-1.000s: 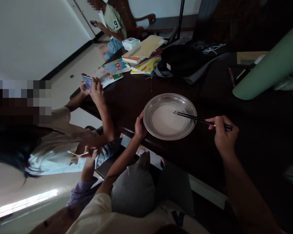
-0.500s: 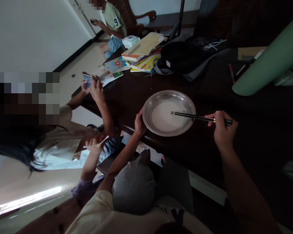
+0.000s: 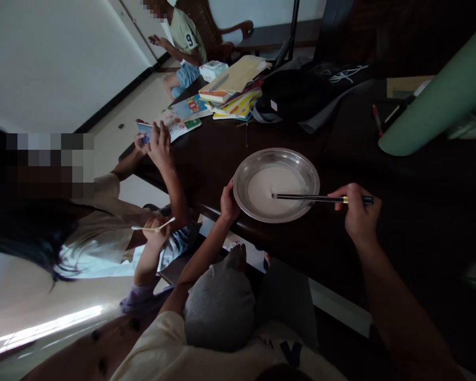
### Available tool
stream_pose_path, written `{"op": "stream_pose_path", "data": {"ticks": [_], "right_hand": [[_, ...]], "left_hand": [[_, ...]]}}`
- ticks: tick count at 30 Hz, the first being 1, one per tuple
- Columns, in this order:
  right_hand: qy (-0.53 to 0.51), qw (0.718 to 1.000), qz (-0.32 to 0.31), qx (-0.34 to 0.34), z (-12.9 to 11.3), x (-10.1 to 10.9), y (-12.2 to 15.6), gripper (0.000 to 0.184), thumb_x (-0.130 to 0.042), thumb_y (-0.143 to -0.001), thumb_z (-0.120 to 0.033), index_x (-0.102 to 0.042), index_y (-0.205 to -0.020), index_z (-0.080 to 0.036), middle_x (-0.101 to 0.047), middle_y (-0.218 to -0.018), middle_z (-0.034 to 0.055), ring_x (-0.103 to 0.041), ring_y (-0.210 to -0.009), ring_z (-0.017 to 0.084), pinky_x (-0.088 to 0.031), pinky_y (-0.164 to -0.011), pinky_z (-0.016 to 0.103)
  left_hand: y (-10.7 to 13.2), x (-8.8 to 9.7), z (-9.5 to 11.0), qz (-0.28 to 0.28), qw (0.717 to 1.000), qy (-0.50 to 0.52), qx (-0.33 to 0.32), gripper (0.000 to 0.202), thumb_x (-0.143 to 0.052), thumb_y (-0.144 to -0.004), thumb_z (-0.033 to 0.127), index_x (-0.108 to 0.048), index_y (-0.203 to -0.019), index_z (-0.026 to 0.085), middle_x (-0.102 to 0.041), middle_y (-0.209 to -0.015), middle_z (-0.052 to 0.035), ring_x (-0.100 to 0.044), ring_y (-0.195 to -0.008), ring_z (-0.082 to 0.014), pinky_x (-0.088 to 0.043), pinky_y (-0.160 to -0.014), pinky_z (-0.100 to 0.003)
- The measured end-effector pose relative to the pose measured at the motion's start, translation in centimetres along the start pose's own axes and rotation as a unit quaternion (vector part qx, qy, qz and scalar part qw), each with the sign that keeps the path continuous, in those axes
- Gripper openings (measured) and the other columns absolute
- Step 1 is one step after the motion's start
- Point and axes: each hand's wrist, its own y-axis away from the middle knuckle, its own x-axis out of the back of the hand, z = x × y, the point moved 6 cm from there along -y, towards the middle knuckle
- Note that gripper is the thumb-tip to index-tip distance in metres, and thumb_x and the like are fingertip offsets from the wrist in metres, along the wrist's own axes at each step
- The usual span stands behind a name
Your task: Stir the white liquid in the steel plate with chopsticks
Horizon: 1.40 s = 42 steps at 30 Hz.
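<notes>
A round metal bowl (image 3: 314, 174) stands near the edge of the dark table, with a pale, milky liquid (image 3: 265, 182) in its bottom. My left hand (image 3: 229, 202) grips the bowl's left rim, fingers partly hidden beneath it. In my right hand (image 3: 359, 211), closed round their thick ends, are black chopsticks (image 3: 317, 198) with a gold band. They reach over the right rim, and their tips meet the liquid left of its middle.
Beyond the bowl lie a stack of books (image 3: 234, 95), a black bag (image 3: 297, 92) and a thin stick (image 3: 246, 136). A green cylinder (image 3: 428, 106) slants in at right. To my left, one person holds a phone (image 3: 146, 131); a small hand (image 3: 156, 233) holds cotton swabs.
The chopstick tips have moved left and a little nearer to me through the liquid, my right hand shifting slightly left. My left hand keeps its hold on the bowl.
</notes>
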Motion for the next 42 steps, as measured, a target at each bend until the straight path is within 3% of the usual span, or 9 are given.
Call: {"op": "stream_pose_path", "data": {"ticks": [4, 10, 16, 22, 28, 34, 36, 39, 42], "right_hand": [[0.024, 0.998, -0.051, 0.012, -0.1, -0.8, 0.0, 0.054, -0.065, -0.102, -0.073, -0.082, -0.077, -0.028, -0.072, -0.069, 0.0024, -0.069, -0.067, 0.022, -0.055, -0.07, 0.039], [0.011, 0.999, 0.037, 0.004, 0.3, 0.7, -0.2, 0.059, -0.059, -0.106, -0.072, -0.078, -0.072, -0.028, -0.06, -0.055, 0.0004, -0.059, -0.054, 0.021, -0.046, -0.058, 0.037], [0.02, 0.997, -0.07, 0.011, 0.2, -0.9, 0.1, 0.048, -0.065, -0.105, -0.065, -0.082, -0.081, -0.028, -0.07, -0.068, 0.0019, -0.069, -0.066, 0.021, -0.055, -0.069, 0.037], [0.032, 0.998, 0.051, -0.005, 0.2, 0.8, -0.1, 0.058, -0.061, -0.105, -0.071, -0.078, -0.073, -0.026, -0.06, -0.055, -0.0002, -0.059, -0.053, 0.019, -0.046, -0.058, 0.035], [0.037, 0.998, -0.051, 0.009, 0.0, -1.0, 0.1, 0.05, -0.066, -0.102, -0.07, -0.081, -0.077, -0.029, -0.072, -0.067, 0.0018, -0.068, -0.064, 0.021, -0.055, -0.065, 0.037], [0.016, 0.997, 0.075, 0.002, 0.4, 0.9, 0.1, 0.055, -0.061, -0.107, -0.065, -0.076, -0.071, -0.027, -0.06, -0.056, 0.0005, -0.057, -0.051, 0.019, -0.044, -0.055, 0.036], [0.012, 0.999, 0.044, -0.003, 0.4, 0.4, 0.2, 0.053, -0.06, -0.108, -0.062, -0.076, -0.07, -0.027, -0.058, -0.054, 0.0, -0.058, -0.052, 0.019, -0.046, -0.056, 0.036], [0.028, 0.999, -0.037, 0.005, 0.4, -0.8, 0.2, 0.046, -0.064, -0.106, -0.06, -0.08, -0.077, -0.027, -0.067, -0.064, 0.0011, -0.065, -0.061, 0.02, -0.054, -0.065, 0.036], [0.037, 0.999, -0.009, 0.013, 0.4, -0.3, 0.0, 0.042, -0.067, -0.104, -0.057, -0.081, -0.08, -0.027, -0.069, -0.068, 0.0016, -0.065, -0.061, 0.019, -0.053, -0.064, 0.035]], "left_hand": [[0.2, -0.1, 0.1, -0.007, 1.0, 0.008, -0.005, 0.026, -0.064, -0.097, 0.032, -0.086, -0.108, 0.022, -0.086, -0.102, -0.0059, -0.076, -0.128, -0.0326, -0.057, -0.114, -0.043], [0.3, -0.1, 0.1, -0.01, 1.0, 0.005, -0.001, 0.022, -0.063, -0.095, 0.029, -0.084, -0.099, 0.022, -0.086, -0.104, -0.0067, -0.074, -0.133, -0.0337, -0.058, -0.115, -0.044], [0.1, 0.2, 0.0, -0.011, 1.0, 0.004, -0.01, 0.021, -0.063, -0.096, 0.03, -0.082, -0.094, 0.023, -0.085, -0.096, -0.0053, -0.075, -0.13, -0.033, -0.058, -0.114, -0.044], [0.1, 0.3, 0.0, -0.012, 1.0, -0.003, -0.01, 0.023, -0.069, -0.094, 0.036, -0.085, -0.105, 0.023, -0.087, -0.107, -0.0058, -0.075, -0.131, -0.0341, -0.058, -0.114, -0.045], [0.0, 0.3, 0.0, -0.014, 1.0, -0.006, -0.007, 0.027, -0.066, -0.097, 0.035, -0.086, -0.112, 0.024, -0.087, -0.108, -0.0058, -0.076, -0.13, -0.0334, -0.058, -0.113, -0.044], [0.1, 0.2, 0.1, -0.015, 1.0, -0.007, -0.014, 0.033, -0.061, -0.1, 0.032, -0.087, -0.119, 0.023, -0.088, -0.106, -0.0054, -0.078, -0.127, -0.0325, -0.06, -0.11, -0.043], [0.1, 0.1, 0.1, -0.011, 1.0, -0.009, -0.013, 0.033, -0.061, -0.1, 0.032, -0.087, -0.12, 0.023, -0.088, -0.106, -0.005, -0.078, -0.127, -0.0323, -0.06, -0.11, -0.043], [0.1, 0.0, 0.1, -0.01, 1.0, -0.007, -0.013, 0.035, -0.059, -0.099, 0.029, -0.087, -0.119, 0.023, -0.088, -0.105, -0.005, -0.077, -0.128, -0.0318, -0.059, -0.111, -0.042], [0.0, 0.0, 0.0, -0.015, 1.0, -0.002, -0.012, 0.033, -0.058, -0.099, 0.029, -0.087, -0.114, 0.021, -0.088, -0.104, -0.006, -0.077, -0.128, -0.032, -0.059, -0.112, -0.042]]}}
